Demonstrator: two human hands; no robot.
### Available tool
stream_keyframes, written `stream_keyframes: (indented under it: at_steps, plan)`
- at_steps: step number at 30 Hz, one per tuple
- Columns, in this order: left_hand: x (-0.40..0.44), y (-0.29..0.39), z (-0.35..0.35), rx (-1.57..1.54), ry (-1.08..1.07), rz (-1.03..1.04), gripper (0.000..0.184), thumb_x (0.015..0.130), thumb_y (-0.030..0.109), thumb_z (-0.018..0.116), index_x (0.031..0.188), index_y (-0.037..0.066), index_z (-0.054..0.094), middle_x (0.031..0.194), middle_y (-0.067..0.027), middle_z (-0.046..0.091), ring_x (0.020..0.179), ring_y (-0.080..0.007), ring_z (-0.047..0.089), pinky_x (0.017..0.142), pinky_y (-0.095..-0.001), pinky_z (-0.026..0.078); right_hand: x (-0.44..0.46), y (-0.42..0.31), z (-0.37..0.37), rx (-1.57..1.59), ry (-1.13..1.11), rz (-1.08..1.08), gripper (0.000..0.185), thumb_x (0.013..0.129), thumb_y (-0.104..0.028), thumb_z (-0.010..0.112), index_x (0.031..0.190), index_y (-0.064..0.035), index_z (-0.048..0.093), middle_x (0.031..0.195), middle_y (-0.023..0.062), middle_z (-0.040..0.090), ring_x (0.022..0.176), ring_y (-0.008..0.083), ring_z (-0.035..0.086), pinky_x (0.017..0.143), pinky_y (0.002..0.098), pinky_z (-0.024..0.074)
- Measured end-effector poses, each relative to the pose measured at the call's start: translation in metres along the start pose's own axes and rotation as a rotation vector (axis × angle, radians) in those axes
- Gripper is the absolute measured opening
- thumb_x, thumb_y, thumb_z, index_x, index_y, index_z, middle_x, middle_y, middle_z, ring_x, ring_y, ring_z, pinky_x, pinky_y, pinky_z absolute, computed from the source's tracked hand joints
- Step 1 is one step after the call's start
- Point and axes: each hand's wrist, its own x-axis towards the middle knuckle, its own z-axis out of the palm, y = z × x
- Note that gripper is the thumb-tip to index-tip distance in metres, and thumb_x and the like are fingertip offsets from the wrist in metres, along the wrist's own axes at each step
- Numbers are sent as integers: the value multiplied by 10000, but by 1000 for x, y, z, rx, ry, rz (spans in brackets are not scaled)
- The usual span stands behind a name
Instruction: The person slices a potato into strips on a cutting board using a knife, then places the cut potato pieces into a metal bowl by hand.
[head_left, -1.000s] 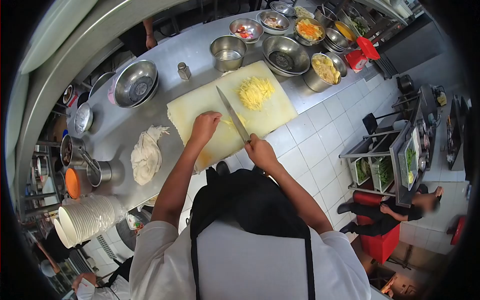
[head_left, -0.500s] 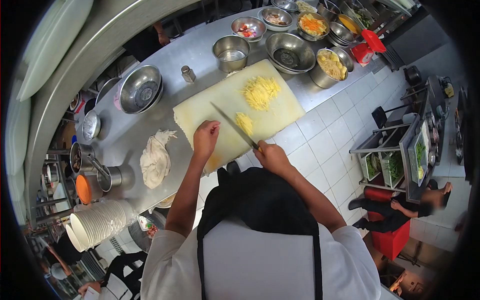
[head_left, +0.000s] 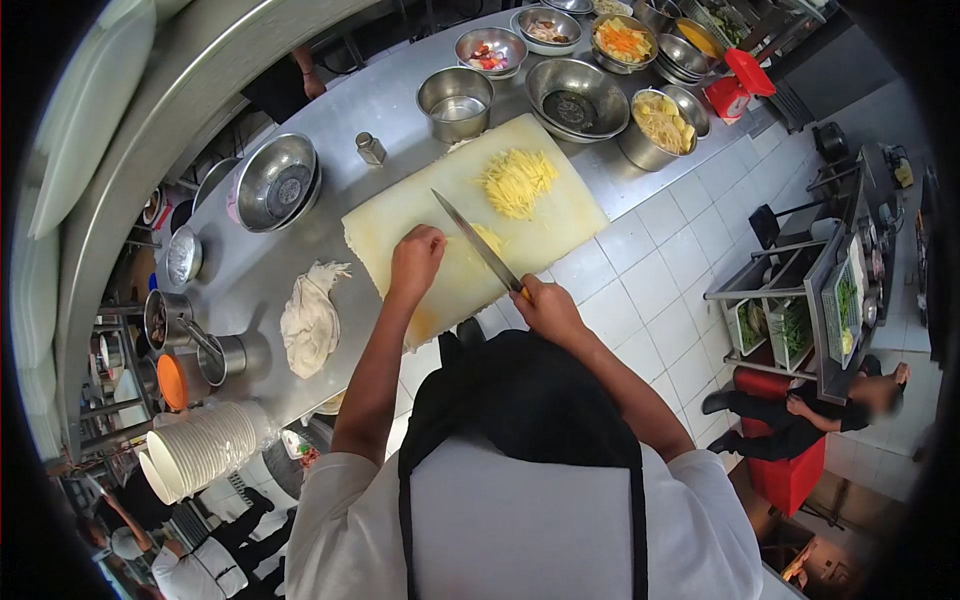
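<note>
My right hand (head_left: 549, 309) is wrapped round the handle of a kitchen knife (head_left: 472, 235). Its long blade slants up and left across a pale cutting board (head_left: 570, 215). To the left of the blade, my left hand (head_left: 418, 258) is over the board with its fingers curled in; whatever they hold, if anything, is hidden. A small bunch of thin yellow strips (head_left: 489, 237) lies along the blade and is partly covered by it. Farther up the board is a larger pile of yellow strips (head_left: 517, 183).
Beyond the board stand a metal pot (head_left: 455, 103), a wide metal bowl (head_left: 577, 98) and a pot of pale pieces (head_left: 662, 125). A shaker (head_left: 370, 149), a cloth (head_left: 313, 320) and stacked bowls (head_left: 275, 180) are at left. A person (head_left: 790, 405) sits at far right.
My left hand has turned so its fingers curl over the board. The knife has moved slightly right and now covers more of the small bunch of strips.
</note>
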Motion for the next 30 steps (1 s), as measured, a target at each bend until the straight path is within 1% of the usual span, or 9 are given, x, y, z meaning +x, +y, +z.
stream_keyframes:
  at_steps: [3, 6, 9, 12, 16, 21, 23, 27, 30]
  plan:
    - [-1, -15, -6, -176, -8, -172, 45, 919, 58, 726, 953, 30, 729, 906, -114, 756, 789, -219, 746, 757, -338, 582, 1, 4, -1, 7, -3, 32, 264, 973, -237, 686, 967, 0, 572, 767, 275, 679, 763, 481, 681, 693, 581, 521]
    - [-2, -31, -7, -372, 77, -205, 90, 940, 64, 731, 1005, 6, 749, 866, -68, 771, 807, -113, 725, 755, -270, 566, 2, 4, -3, 5, 2, 24, 261, 969, -236, 691, 963, -4, 572, 772, 267, 682, 769, 479, 682, 700, 574, 525]
    - [-12, -45, -11, -576, 187, -287, 125, 937, 62, 751, 1034, -14, 763, 840, -10, 741, 779, -67, 664, 720, -233, 534, 5, 3, -4, 6, -77, -48, 267, 970, -251, 690, 986, -3, 590, 785, 271, 684, 785, 478, 683, 713, 575, 526]
    - [-33, -68, -25, -571, 201, -405, 150, 929, 49, 758, 1064, -16, 769, 851, -3, 735, 742, -62, 633, 682, -224, 509, 8, 9, 1, -42, -218, -129, 276, 981, -276, 676, 1012, -8, 617, 804, 271, 690, 808, 478, 684, 741, 577, 528]
    - [-52, -63, -26, -639, 162, -444, 134, 943, 36, 740, 1058, -26, 769, 865, -26, 730, 748, -84, 636, 713, -240, 526, 27, 31, -7, -61, -243, -74, 277, 1003, -300, 637, 1036, -25, 648, 864, 255, 710, 870, 459, 695, 790, 574, 530]
    - [-53, -35, -1, -527, 75, -422, 105, 950, 50, 738, 1032, -7, 771, 875, -32, 744, 780, -103, 678, 738, -264, 559, 49, 36, -29, -214, -7, 13, 286, 1006, -300, 619, 1016, -15, 642, 840, 251, 708, 828, 450, 701, 763, 560, 550]
    - [-43, -20, 13, -442, 49, -323, 116, 950, 56, 741, 1048, 0, 769, 892, -49, 758, 805, -123, 705, 761, -278, 572, 52, 27, -41, -298, 91, 28, 277, 1000, -289, 627, 997, -12, 635, 819, 250, 704, 795, 446, 702, 740, 556, 556]
    - [-4, 27, 32, -366, 36, -112, 132, 938, 45, 735, 1061, 3, 753, 926, -130, 772, 822, -207, 755, 770, -322, 585, 46, 4, -60, -189, 218, -8, 249, 981, -251, 673, 949, -11, 619, 753, 247, 685, 750, 448, 695, 704, 552, 547]
    - [27, 50, 42, -414, 65, -91, 118, 923, 37, 725, 1035, 22, 759, 954, -126, 757, 817, -251, 748, 770, -343, 588, 39, 1, -65, -133, 248, 49, 251, 979, -246, 679, 941, -6, 616, 747, 244, 683, 752, 455, 691, 698, 550, 538]
